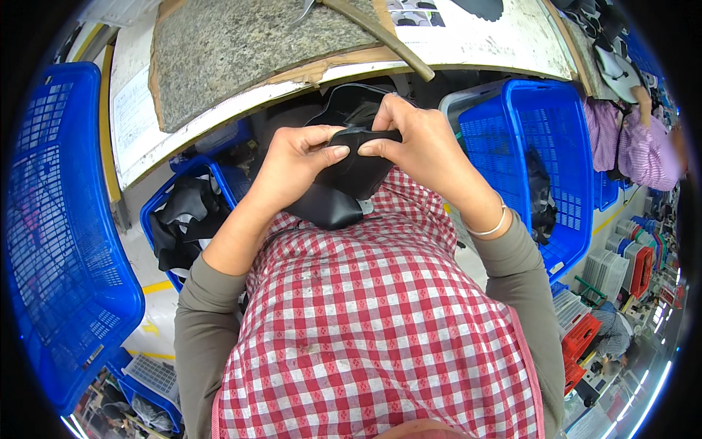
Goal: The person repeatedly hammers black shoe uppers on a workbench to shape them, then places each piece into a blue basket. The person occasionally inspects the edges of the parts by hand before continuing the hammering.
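A black leather piece that looks like a shoe upper [355, 170] is held up in front of my waist, just below the bench edge. My left hand [294, 162] pinches its top edge between thumb and fingers. Close beside it, my right hand [424, 143] grips the same edge, thumb on the near side and fingers behind. Between the two thumbs the edge looks folded over. The lower part of the piece, shiny and rounded, rests against my red-and-white checked apron [351, 307]. Its far side is hidden.
On the white bench [131, 157] ahead lie a rough stone slab [241, 58] and a hammer with a wooden handle [384, 36]. Blue crates [121, 285] stand at left and right [559, 110]; black pieces fill a smaller crate [150, 219]. Another person [647, 157] works at far right.
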Demonstrator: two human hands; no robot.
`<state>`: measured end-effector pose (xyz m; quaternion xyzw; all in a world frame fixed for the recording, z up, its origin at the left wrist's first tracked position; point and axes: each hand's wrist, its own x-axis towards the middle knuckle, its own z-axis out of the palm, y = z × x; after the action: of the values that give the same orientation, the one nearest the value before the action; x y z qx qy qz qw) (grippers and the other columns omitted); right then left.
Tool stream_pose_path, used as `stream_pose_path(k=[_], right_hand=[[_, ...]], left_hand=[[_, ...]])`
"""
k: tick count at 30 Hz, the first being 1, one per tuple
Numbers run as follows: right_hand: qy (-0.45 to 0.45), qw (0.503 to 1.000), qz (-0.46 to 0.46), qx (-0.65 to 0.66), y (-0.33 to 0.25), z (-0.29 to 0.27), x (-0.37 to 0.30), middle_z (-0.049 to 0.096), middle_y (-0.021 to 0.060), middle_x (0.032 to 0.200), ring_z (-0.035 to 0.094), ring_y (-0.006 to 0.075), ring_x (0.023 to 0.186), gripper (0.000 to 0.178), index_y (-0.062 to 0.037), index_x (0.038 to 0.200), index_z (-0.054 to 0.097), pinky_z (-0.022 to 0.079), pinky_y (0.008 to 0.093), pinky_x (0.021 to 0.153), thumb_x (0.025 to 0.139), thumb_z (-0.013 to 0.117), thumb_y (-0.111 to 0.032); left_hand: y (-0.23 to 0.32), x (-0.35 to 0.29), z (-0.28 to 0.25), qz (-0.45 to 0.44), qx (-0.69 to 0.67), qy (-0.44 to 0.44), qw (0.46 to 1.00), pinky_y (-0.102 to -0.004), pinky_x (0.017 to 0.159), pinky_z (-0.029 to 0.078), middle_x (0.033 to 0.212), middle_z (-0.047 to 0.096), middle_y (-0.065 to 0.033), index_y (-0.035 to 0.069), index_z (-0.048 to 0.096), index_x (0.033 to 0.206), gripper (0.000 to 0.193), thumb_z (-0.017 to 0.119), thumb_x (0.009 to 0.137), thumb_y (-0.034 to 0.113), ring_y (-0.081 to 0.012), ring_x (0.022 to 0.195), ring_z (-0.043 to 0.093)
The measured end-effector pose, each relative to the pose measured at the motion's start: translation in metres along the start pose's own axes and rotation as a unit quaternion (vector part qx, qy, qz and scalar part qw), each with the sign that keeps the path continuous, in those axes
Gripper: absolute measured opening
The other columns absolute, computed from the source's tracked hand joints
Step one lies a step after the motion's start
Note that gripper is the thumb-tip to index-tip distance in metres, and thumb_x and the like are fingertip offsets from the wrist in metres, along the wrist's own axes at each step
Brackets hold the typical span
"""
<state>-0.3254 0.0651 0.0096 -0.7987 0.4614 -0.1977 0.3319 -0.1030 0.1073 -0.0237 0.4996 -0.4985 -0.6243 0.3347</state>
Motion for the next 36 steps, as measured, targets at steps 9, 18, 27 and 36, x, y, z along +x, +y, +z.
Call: stream_pose_path(k=[9,18,27,36], right_hand=[[0.021,1.000,-0.018,0.001,0.001,0.004,0.004,0.070,0.0154,0.076,0.071,0.0365,0.072,0.039,-0.0038,0.091,0.060,0.053,0.0439,0.063,0.076,0.089,-0.025],[0.063,0.996,-0.064,0.000,0.008,0.009,0.005,0.070,0.0137,0.078,0.071,0.0372,0.077,0.039,-0.0053,0.094,0.059,0.054,0.0450,0.065,0.077,0.088,-0.024],[0.031,0.995,-0.096,-0.014,0.004,-0.001,0.003,0.069,0.0141,0.091,0.067,0.0377,0.090,0.039,-0.0039,0.096,0.058,0.053,0.0467,0.074,0.072,0.088,-0.013],[0.201,0.844,-0.451,-0.212,-0.024,-0.019,-0.039,0.071,0.0017,0.089,0.059,0.0163,0.075,0.022,-0.0156,0.077,0.059,0.042,0.0288,0.064,0.063,0.076,-0.010]], left_hand=[[0.035,0.011,-0.009,0.017,0.169,-0.036,0.985,-0.0244,0.076,0.052,0.092,0.073,-0.0012,-0.002,0.076,0.112,0.021,0.075,0.092,0.006,-0.0050,0.084,0.061],[0.045,0.032,-0.015,0.048,0.204,-0.089,0.974,-0.0243,0.070,0.048,0.083,0.067,0.0025,-0.002,0.073,0.099,0.010,0.074,0.092,0.004,-0.0037,0.078,0.056],[0.040,0.008,0.006,0.265,0.304,0.084,0.911,-0.0361,0.073,0.055,0.093,0.071,-0.0135,0.004,0.072,0.102,0.016,0.074,0.086,0.002,-0.0315,0.083,0.070],[0.024,-0.054,-0.006,0.537,0.365,0.117,0.752,-0.0349,0.068,0.057,0.089,0.072,-0.0107,0.001,0.071,0.097,0.031,0.074,0.067,0.008,-0.0280,0.080,0.071]])
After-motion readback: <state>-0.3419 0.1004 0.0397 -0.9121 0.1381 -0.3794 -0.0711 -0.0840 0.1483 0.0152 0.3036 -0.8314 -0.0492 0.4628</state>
